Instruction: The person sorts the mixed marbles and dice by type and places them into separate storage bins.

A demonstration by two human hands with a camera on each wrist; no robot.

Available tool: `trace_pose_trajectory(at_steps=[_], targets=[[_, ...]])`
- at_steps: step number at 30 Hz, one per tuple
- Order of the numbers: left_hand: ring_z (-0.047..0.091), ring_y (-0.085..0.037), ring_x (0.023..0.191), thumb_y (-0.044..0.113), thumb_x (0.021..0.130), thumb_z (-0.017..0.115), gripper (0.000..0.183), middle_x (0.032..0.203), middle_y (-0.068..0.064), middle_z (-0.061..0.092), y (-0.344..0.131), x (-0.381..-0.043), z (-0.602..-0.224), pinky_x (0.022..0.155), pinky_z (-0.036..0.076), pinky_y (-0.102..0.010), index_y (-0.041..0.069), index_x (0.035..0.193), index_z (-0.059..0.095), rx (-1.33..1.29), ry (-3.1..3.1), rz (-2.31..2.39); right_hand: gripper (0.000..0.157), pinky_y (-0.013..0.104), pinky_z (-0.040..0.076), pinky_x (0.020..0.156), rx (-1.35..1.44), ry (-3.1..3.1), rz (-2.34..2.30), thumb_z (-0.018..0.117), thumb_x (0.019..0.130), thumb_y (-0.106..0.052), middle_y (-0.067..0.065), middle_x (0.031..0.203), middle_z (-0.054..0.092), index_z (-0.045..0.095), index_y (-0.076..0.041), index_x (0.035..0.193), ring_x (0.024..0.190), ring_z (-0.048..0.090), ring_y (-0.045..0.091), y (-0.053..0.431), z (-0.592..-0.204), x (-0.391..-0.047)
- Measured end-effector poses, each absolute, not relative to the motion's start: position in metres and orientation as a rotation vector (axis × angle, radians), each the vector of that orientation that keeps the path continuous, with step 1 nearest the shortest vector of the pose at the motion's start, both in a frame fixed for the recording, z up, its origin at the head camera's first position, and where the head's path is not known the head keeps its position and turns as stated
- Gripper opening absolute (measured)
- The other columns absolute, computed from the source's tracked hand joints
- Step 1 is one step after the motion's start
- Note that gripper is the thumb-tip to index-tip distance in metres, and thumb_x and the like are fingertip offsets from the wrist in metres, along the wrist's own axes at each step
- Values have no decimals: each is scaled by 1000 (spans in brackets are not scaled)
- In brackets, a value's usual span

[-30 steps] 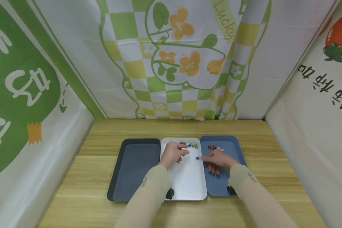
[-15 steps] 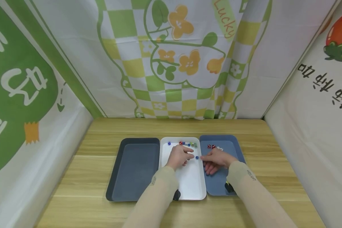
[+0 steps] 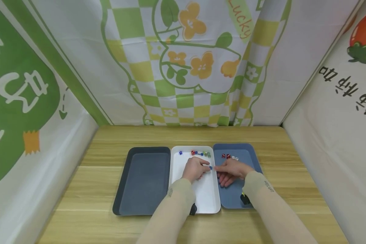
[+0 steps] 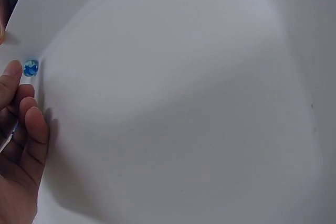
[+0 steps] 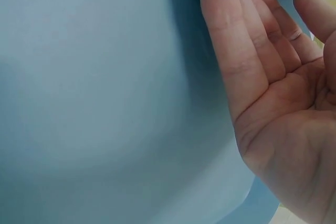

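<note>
A small blue marble [image 3: 210, 168] lies by the right wall of the white tray [image 3: 208, 200]; its blue-and-pale swirl shows in the left wrist view [image 4: 30, 67]. My left hand [image 3: 195, 168] is over that tray, fingers bent loosely. Its thumb tip is right beside the marble, and no grip on it is visible. My right hand [image 3: 231, 170] is over the blue tray [image 3: 231, 201], palm turned inward. Its lower fingers look nearly straight in the right wrist view [image 5: 262, 51], and its index fingertip points across the shared rims toward the marble.
Along the white tray's far end sit a blue die [image 3: 180, 153], a red die [image 3: 193, 153] and several marbles and dice. Red dice [image 3: 228, 156] and white dice [image 3: 236, 159] lie at the blue tray's far end. A dark grey tray [image 3: 146, 183] stands at left.
My left hand has moved right and slightly nearer me, to the blue marble, uncovering the blue die at the far left of the white tray. My right hand has stayed almost still.
</note>
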State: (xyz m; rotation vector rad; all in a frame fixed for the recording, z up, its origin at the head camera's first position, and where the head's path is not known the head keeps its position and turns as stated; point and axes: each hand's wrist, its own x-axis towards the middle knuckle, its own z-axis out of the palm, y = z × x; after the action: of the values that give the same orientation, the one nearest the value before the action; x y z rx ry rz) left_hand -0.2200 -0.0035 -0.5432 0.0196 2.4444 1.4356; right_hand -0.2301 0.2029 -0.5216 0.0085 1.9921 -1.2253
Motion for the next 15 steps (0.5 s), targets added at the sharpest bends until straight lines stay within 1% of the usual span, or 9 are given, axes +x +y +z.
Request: trace_pose_trajectory(at_steps=[1,3,6,8,9,12,15], targets=[[47,-8,42,14,88,81,22,64,-4,70,-3,-220,-544,40,41,-21,13,110,81,29,2462,1417,45,40,64,62,7,1988,-1227,62,103,-37,17,78,74,71,6,92,64,74,24,203,-522,-230],[52,-7,49,16,87,82,21,71,-1,73,-2,-220,-545,46,45,-21,15,108,82,58,2517,1367,45,40,64,62,7,1980,-1226,62,103,-37,17,78,74,71,6,93,64,74,24,203,-522,-231],[60,-6,65,20,85,83,20,85,3,77,-1,-220,-546,60,51,-22,18,105,83,100,2612,1262,45,40,64,62,12,1967,-1228,62,103,-37,17,78,74,71,6,93,64,74,23,204,-522,-231],[64,-6,78,22,85,84,19,96,6,77,0,-221,-547,71,53,-24,21,103,83,120,2669,1197,45,40,64,63,15,1960,-1226,62,103,-37,17,79,74,71,6,93,64,74,23,204,-522,-232],[65,-7,83,23,84,84,19,99,7,78,0,-221,-548,74,54,-25,22,103,83,123,2685,1170,45,40,64,63,16,1956,-1226,62,103,-37,17,79,74,71,6,93,64,74,23,204,-522,-232],[68,-12,93,24,84,84,17,105,7,77,2,-221,-549,81,56,-29,24,101,83,128,2715,1113,45,40,64,64,17,1949,-1224,62,103,-37,17,80,74,71,6,94,64,74,23,204,-521,-232],[69,-15,97,25,84,84,16,108,6,77,3,-222,-549,83,56,-32,25,100,83,130,2731,1067,45,40,64,64,17,1950,-1222,62,103,-38,18,80,74,71,6,94,64,74,23,204,-521,-232]])
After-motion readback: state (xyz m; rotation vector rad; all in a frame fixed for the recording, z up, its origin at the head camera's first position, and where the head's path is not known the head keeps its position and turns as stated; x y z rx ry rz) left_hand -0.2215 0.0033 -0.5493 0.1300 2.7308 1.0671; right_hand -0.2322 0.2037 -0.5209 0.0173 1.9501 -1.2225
